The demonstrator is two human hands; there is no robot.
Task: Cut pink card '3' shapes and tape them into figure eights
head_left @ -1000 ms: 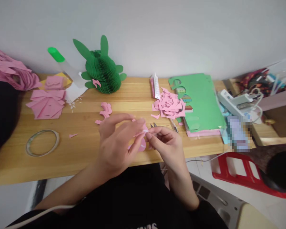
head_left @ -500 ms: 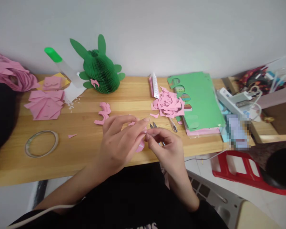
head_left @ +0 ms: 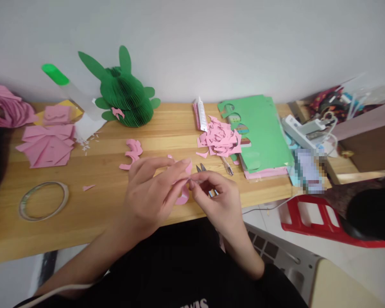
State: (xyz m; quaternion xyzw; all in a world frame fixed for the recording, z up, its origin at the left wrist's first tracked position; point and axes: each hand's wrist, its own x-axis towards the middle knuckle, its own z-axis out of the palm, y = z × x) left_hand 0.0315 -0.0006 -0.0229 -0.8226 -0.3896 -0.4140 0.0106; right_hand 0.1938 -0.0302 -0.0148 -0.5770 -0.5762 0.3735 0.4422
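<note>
My left hand (head_left: pixel 154 192) and my right hand (head_left: pixel 216 201) meet over the front edge of the wooden table (head_left: pixel 93 205). Both pinch a small pink paper piece (head_left: pixel 183 194) between their fingertips. The left fingers curl over its top, and the right thumb and forefinger grip its right edge. Small scissors (head_left: pixel 199 168) lie on the table just behind my hands. A few curved pink cut-outs (head_left: pixel 132 150) lie to the left of my hands.
A green honeycomb paper figure (head_left: pixel 125 96) stands at the back. Nearby are a pile of pink scraps (head_left: pixel 220 139), green sheets (head_left: pixel 259 128), a glue tube (head_left: pixel 201 114), folded pink paper (head_left: pixel 48 143), a tape ring (head_left: pixel 42 200) and a red stool (head_left: pixel 321 218).
The view has shifted so everything sits slightly further left. My hands stay together on the pink piece, with only small finger movements.
</note>
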